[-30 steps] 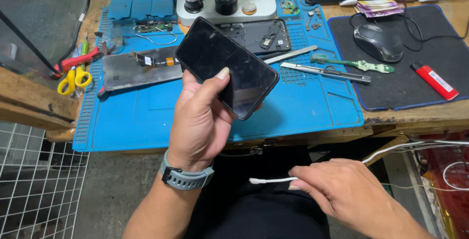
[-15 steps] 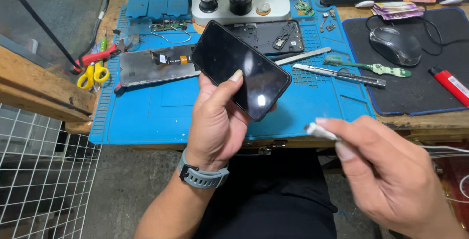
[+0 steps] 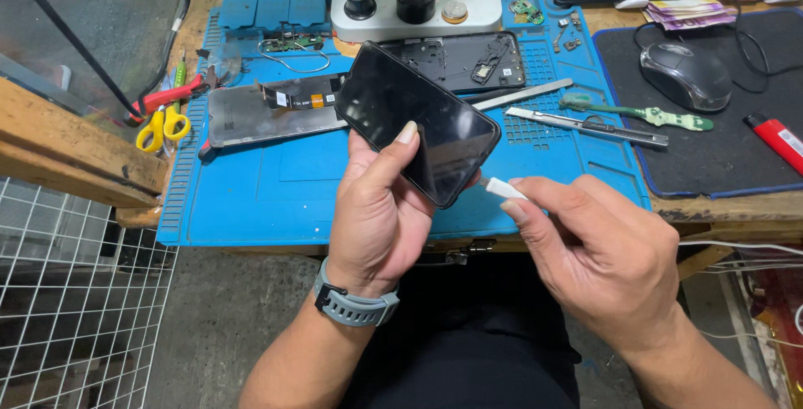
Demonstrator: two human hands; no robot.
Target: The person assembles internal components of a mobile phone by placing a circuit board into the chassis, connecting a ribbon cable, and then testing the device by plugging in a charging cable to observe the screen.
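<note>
Gripping a black smartphone [image 3: 418, 120] from beneath, the left hand [image 3: 381, 208] closes around the phone's lower end, thumb pressed flat on the dark glass. The phone is held tilted above the blue silicone repair mat [image 3: 276, 183], its top end pointing toward 10 o'clock. The right hand [image 3: 598, 250], at 4 o'clock from the phone, pinches a white cotton swab [image 3: 502, 187] between thumb and fingertips; the swab's tip meets the phone's lower right edge. A grey watch [image 3: 355, 304] sits on the left wrist. On the mat, at 9 o'clock from the phone, lies a detached display panel [image 3: 255, 116] with its flex cable facing up. At 12 o'clock from the phone, an open phone back frame [image 3: 473, 58] rests in front of the white microscope base [image 3: 418, 7]. Yellow-handled scissors [image 3: 163, 125] lie off the mat's left edge. At 3 o'clock from the phone, a utility knife [image 3: 585, 125] and a green-handled tool [image 3: 644, 112] lie near the mat's right edge. A computer mouse [image 3: 686, 74] sits on a black pad [image 3: 719, 158] farther right, with a red lighter [image 3: 778, 141] beside it.
</note>
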